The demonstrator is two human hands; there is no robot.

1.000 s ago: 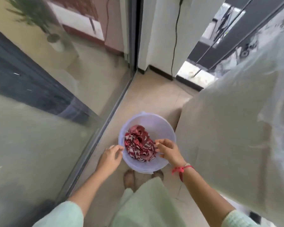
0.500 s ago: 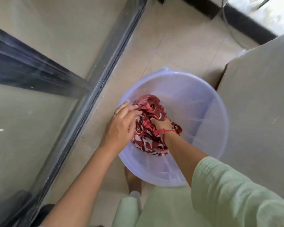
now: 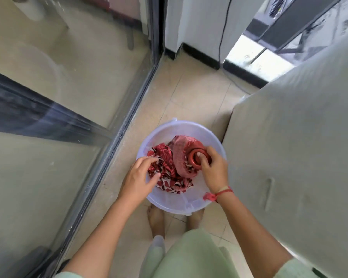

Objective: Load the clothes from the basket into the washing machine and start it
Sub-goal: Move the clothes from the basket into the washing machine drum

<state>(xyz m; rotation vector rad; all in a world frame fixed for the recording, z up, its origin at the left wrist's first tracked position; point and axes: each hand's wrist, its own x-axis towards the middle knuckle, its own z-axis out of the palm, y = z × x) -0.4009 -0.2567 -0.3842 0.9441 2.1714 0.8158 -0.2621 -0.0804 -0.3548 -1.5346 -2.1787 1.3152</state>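
On floor (image 3: pixel 189 93), lavender basin (image 3: pixel 189 129): red patterned clothes (image 3: pixel 169 167) inside; our left hand (image 3: pixel 138 179) pinches their edge, right hand (image 3: pixel 215 171) curls round the bunch; we should gather all before lifting

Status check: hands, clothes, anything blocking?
Left hand grips the patterned red cloth. Right hand grips the pink-red garment. Both clothes in the basin, on floor. Nothing over the basin; grey covered unit close at right.

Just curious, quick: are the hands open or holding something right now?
Left hand: grips the red patterned cloth in the tub.
Right hand: grips the pink cloth.
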